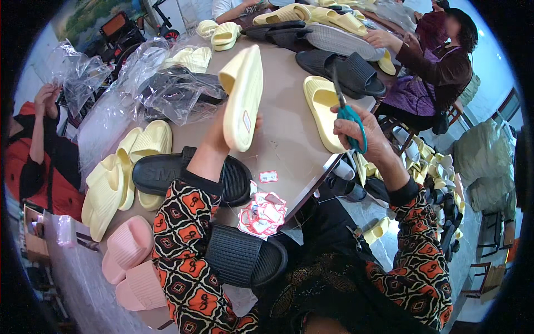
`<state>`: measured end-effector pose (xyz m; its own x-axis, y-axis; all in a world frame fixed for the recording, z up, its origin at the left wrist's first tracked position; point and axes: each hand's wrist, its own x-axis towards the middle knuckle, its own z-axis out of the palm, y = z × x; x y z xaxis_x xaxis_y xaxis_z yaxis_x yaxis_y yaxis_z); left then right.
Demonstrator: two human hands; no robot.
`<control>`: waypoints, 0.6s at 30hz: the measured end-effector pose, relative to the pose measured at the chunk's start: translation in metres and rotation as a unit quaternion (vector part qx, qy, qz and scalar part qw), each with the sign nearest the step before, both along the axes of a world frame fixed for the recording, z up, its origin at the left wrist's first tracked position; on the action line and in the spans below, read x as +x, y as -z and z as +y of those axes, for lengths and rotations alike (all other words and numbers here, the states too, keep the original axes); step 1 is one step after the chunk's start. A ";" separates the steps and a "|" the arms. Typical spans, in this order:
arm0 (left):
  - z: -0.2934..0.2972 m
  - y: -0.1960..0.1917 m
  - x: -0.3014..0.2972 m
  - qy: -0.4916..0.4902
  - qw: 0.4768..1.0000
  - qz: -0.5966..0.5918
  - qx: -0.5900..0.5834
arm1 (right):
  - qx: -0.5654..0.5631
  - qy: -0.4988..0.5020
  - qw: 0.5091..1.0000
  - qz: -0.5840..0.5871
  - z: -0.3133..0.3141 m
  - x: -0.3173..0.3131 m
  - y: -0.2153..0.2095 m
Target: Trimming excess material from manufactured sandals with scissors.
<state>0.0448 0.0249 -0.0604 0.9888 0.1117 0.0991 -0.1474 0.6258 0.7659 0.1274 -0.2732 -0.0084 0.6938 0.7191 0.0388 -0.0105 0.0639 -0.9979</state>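
My left hand (219, 133) is closed around a pale yellow slide slipper (245, 100), tipped up on its heel end above the table. A small red-edged label (246, 121) shows on its side; most of my fingers are hidden behind it. In my right hand (378, 145) are scissors (352, 123) with teal handles, their dark blades pointing up and away. Beside the scissors, a second yellow slipper (320, 114) lies on the table. Nearer to me sit a heap of red-edged labels (262, 216), a single label (268, 176) and a black slipper (245, 256).
Black slippers (161, 175), yellow slippers (105, 192) and pink slippers (128, 242) line the left side of the table (283, 133). Clear plastic bags (178, 100) lie beyond. Other people sit around the table. Loose footwear (439, 167) is heaped on the right-hand floor.
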 end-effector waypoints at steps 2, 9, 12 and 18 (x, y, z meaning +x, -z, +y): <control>-0.003 -0.003 -0.001 0.075 0.991 0.033 -0.105 | 0.034 0.071 0.997 -0.027 0.002 -0.003 0.001; -0.037 -0.015 0.006 0.283 0.934 -0.077 -0.205 | 0.105 0.068 0.987 -0.101 0.033 -0.038 0.005; -0.048 -0.028 -0.014 0.067 0.994 -0.063 0.062 | 0.225 0.005 0.964 -0.144 0.067 -0.058 0.013; -0.052 -0.025 -0.017 0.098 0.990 -0.099 -0.001 | 0.177 0.060 0.960 -0.210 0.109 -0.073 0.019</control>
